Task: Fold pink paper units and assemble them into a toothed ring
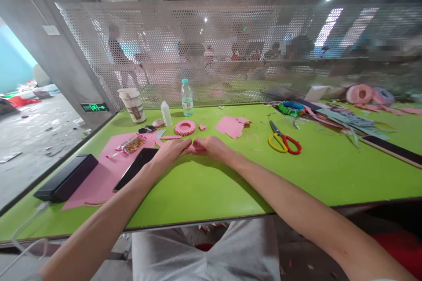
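Note:
My left hand (174, 148) and my right hand (211, 145) come together over the green table (204, 193), fingers closed on a narrow piece of pink paper (195, 149). The fingers cover much of it. Just beyond them lie a pink ring with a notched edge (185, 128) and a pink fringed strip (170, 137). A small pink scrap (202, 127) rests right of the ring, and a larger pink paper piece (230, 127) is farther right. Scissors (284, 139) with one yellow and one red handle lie open on the right.
At left are a pink sheet (89, 189), a phone (135, 169), a black box (67, 178) with a cable and a snack packet (130, 145). A cup (132, 105), white bottle (166, 114) and water bottle (187, 99) stand behind, before a perforated screen (158, 22). Ribbons (343, 118) lie right.

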`<state>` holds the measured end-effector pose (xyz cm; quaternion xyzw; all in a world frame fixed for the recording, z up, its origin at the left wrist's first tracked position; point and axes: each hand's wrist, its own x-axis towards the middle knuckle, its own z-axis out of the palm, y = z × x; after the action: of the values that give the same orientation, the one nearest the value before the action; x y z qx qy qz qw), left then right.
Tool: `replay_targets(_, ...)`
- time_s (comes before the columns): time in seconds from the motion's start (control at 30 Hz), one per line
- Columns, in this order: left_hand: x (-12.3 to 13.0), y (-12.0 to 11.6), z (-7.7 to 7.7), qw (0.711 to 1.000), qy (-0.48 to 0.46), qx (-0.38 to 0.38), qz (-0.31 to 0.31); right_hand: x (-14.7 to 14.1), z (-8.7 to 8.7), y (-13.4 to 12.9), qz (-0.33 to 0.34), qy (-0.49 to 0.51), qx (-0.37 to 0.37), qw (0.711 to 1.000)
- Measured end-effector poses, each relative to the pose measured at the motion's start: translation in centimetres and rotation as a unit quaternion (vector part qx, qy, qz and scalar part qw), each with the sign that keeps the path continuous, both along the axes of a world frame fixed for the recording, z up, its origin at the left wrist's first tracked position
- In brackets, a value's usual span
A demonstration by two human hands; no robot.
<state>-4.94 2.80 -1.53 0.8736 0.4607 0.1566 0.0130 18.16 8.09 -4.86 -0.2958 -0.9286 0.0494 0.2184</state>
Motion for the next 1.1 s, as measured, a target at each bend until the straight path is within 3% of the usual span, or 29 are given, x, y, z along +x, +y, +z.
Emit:
replay_targets(0.6, -1.2, 0.4, 0.8, 0.999, -0.024, 0.005, 0.037, 1.1, 1.7, 0.3, -0.057, 0.072, -0.016, 0.996)
replay_targets(0.77, -1.3, 0.5, 0.7, 0.998, -0.042, 0.006, 0.053, 0.9, 1.5, 0.4, -0.049, 0.078, -0.022, 0.995)
replay_targets(1.1, -1.3, 0.9, 0.3, 0.999, -0.016, -0.014, 0.023, 1.2, 1.4, 0.4, -0.019, 0.064, -0.034, 0.997)
